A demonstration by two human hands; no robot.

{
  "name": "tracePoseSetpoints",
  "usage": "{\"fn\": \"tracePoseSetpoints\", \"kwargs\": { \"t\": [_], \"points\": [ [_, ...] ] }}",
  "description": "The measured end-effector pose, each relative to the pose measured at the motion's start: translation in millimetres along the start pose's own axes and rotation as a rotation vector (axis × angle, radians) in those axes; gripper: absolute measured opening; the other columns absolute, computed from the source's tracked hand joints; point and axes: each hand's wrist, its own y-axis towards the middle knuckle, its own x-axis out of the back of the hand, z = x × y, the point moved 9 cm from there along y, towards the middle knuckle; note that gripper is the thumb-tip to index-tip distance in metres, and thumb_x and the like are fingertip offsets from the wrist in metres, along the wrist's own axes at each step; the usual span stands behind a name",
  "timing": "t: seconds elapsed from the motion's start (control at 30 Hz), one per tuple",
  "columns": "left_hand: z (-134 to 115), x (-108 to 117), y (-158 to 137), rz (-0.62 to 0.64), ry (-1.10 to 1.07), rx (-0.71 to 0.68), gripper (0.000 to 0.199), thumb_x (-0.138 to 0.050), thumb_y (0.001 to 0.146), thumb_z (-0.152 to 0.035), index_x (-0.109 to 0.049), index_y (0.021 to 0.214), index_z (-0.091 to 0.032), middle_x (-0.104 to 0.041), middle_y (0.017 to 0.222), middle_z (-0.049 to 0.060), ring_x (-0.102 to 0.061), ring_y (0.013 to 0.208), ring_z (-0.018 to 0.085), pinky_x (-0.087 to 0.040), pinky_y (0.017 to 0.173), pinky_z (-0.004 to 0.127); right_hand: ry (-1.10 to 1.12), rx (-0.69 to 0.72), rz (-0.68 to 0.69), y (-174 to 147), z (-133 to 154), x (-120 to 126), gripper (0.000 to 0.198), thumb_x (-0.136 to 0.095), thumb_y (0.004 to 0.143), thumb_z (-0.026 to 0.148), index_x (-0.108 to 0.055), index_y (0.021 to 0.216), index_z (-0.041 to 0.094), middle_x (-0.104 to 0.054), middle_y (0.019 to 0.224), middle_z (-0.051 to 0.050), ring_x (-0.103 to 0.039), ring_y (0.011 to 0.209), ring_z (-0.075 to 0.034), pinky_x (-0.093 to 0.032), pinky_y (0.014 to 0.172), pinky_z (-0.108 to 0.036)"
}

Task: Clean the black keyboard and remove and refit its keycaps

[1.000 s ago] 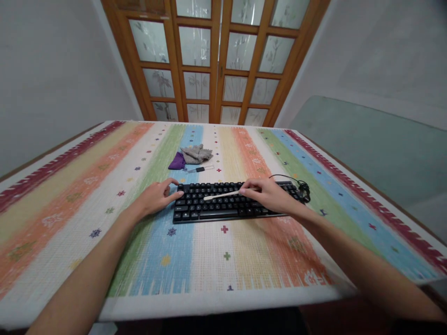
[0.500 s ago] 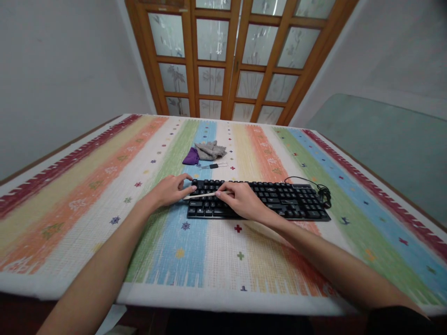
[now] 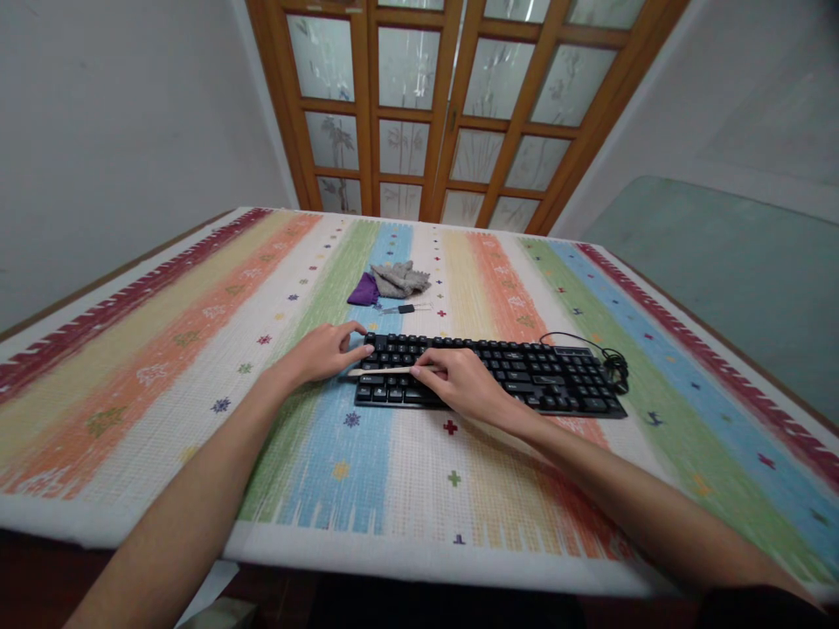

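I watch the right hand [image 3: 465,383] now over the left half of the black keyboard [image 3: 551,382]; a second ago it was farther right, across the middle keys. Its thumb and fingers are pinched round a pale, slim stick [image 3: 386,371], which has travelled with it. The stick's tip was over the letter keys then; now it is at the keyboard's left edge, just on the near side of the other thumb. I cannot tell whether that tip touches a key. Against half a second ago, the stick lies a little flatter and the hand has hardly moved.

The left hand [image 3: 320,351] stays at the keyboard's far left corner, thumb and forefinger parted there; I cannot tell from here whether they grip the edge or only rest on it.

My view has swung, so the keyboard sits farther right in it, yet on the striped tablecloth [image 3: 419,476] it looks unmoved. The coiled cable [image 3: 614,370] remains beside its far right corner. Beyond the keyboard, the grey cloth [image 3: 401,279], the purple cloth [image 3: 364,290] against its left side and the small black item [image 3: 407,308] keep their places.
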Motion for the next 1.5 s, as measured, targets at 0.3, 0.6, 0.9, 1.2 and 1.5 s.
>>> {"fn": "tracePoseSetpoints", "kwargs": {
  "t": [0.3, 0.6, 0.9, 1.2, 1.5],
  "points": [
    [0, -1, 1, -0.002, -0.011, -0.008, 0.054, -0.046, 0.090, -0.061, -0.065, 0.114, -0.016, -0.054, 0.060, -0.002, -0.052, 0.057, 0.018, -0.034, 0.061, 0.030, 0.021, -0.006, 0.049, -2, -8, 5, 0.023, -0.061, 0.094, 0.032, -0.080, 0.094, 0.018, -0.072, 0.070, -0.002, -0.056, 0.060, -0.012, -0.035, 0.062, -0.026],
    [3, -1, 0, 0.010, 0.010, 0.018, 0.055, -0.038, 0.095, -0.058, -0.065, 0.120, -0.017, -0.061, 0.065, 0.002, -0.059, 0.064, 0.021, -0.039, 0.066, 0.032, 0.050, -0.041, 0.076, -7, -22, 19, 0.024, -0.060, 0.092, 0.031, -0.081, 0.090, 0.019, -0.073, 0.073, -0.003, -0.058, 0.063, -0.014, -0.037, 0.064, -0.027],
    [7, -2, 2, -0.003, 0.022, 0.037, 0.061, -0.027, 0.098, -0.060, -0.066, 0.121, -0.019, -0.074, 0.099, 0.011, -0.067, 0.094, 0.030, -0.047, 0.089, 0.041, 0.019, -0.073, 0.076, -16, -39, 30, 0.026, -0.061, 0.092, 0.034, -0.081, 0.089, 0.018, -0.068, 0.067, -0.001, -0.055, 0.061, -0.013, -0.034, 0.061, -0.027],
    [7, -3, 2, -0.015, -0.034, 0.033, 0.057, -0.030, 0.097, -0.058, -0.067, 0.117, -0.020, -0.075, 0.103, 0.011, -0.068, 0.095, 0.030, -0.048, 0.093, 0.042, 0.062, -0.086, 0.073, -26, -59, 37, 0.029, -0.059, 0.091, 0.039, -0.080, 0.089, 0.018, -0.066, 0.065, -0.001, -0.053, 0.059, -0.012, -0.034, 0.059, -0.026],
    [7, -4, 2, -0.006, -0.004, 0.021, 0.061, -0.026, 0.098, -0.060, -0.066, 0.118, -0.018, -0.075, 0.105, 0.013, -0.069, 0.098, 0.031, -0.048, 0.092, 0.043, 0.074, -0.118, 0.062, -41, -78, 51, 0.031, -0.059, 0.090, 0.041, -0.079, 0.087, 0.018, -0.069, 0.068, -0.002, -0.055, 0.062, -0.014, -0.038, 0.062, -0.028]
  ]
}}
